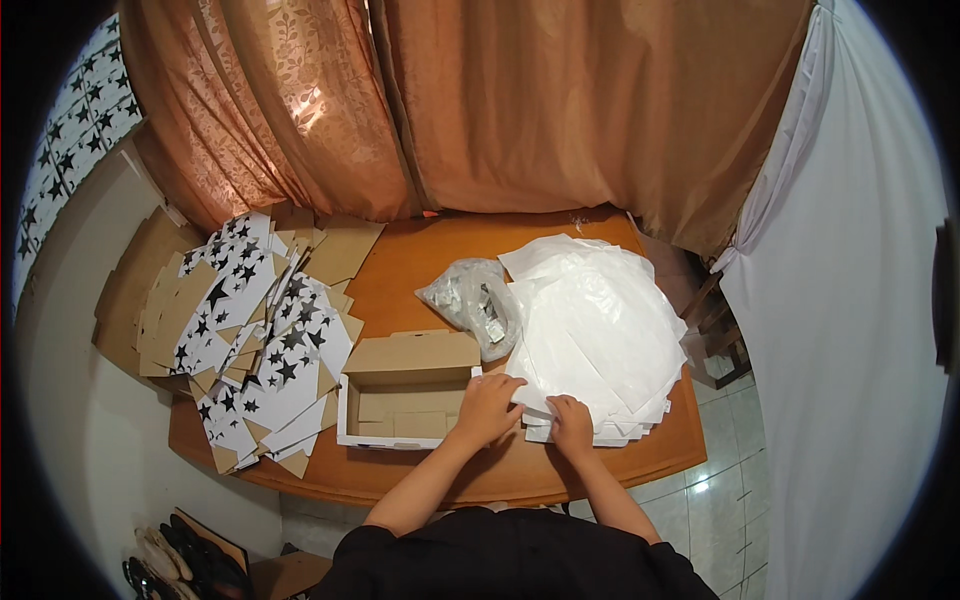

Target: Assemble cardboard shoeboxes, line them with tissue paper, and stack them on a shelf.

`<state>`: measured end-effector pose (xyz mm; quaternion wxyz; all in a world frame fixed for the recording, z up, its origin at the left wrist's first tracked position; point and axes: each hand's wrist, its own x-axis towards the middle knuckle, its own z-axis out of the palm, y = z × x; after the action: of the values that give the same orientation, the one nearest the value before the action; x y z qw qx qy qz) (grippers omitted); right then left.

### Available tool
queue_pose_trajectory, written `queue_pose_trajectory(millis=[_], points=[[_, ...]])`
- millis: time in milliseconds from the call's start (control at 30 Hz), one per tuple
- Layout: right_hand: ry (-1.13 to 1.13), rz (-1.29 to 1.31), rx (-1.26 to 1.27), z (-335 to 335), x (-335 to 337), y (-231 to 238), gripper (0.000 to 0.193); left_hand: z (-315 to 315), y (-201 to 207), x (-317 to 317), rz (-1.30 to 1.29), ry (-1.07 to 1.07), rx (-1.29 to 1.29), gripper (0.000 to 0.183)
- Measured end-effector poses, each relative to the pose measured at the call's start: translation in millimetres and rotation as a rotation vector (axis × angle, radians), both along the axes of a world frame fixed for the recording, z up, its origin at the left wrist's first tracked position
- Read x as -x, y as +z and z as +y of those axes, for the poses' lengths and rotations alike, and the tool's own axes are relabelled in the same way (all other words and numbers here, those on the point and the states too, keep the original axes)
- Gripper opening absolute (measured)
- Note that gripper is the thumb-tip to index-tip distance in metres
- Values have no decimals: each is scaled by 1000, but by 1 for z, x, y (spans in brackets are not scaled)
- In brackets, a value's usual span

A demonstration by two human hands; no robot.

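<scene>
My left hand point(488, 410) and my right hand point(571, 426) are both at the near edge of a broad, uneven stack of thin white paper sheets point(605, 330). Each has its thumb and fingers closed on the near edge of a white sheet point(535, 393), a short way apart. Just left of my left hand stands an open cardboard box point(410, 430), white outside and brown inside, its lid flap raised at the back. Behind the box, touching the stack, lies a clear plastic bag point(468, 300) of small greyish pieces I cannot make out.
Flat cardboard box blanks point(265, 345), white with black stars, lie heaped at the table's left end. The wooden table point(390, 265) has a curved front edge. An orange-brown curtain point(590, 110) hangs behind it, and a white cloth point(850, 330) at the right. Shoes point(185, 560) sit lower left.
</scene>
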<state>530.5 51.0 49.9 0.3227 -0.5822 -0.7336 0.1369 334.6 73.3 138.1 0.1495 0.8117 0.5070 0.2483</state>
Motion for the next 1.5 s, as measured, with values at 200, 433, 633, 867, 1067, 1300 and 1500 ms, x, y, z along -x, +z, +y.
queue_pose_trajectory(millis=[200, 433, 633, 867, 1067, 1300, 1500], points=[[42, -73, -18, 3, -5, 24, 38, 16, -30, -22, 50, -198, 22, 51], [76, 136, -49, -3, -5, 39, 30, 22, -57, -38, 44, -206, 2, 35], [-99, 74, -217, -12, -3, 71, 30, 27, -31, -38, -107, -173, -31, 14], [-629, 150, -225, -19, -30, 106, 82, 33, 18, -35, -492, -74, -146, 13], [-598, 351, -424, 0, -66, 113, 100, 32, 54, -28, -851, 57, -39, 13], [-255, 471, -128, 30, -63, 132, 46, 26, 101, -1, -1230, 6, 2, 26], [153, 917, 11, 31, -10, 186, 18, 18, 144, 50, -1200, 224, -373, 29]])
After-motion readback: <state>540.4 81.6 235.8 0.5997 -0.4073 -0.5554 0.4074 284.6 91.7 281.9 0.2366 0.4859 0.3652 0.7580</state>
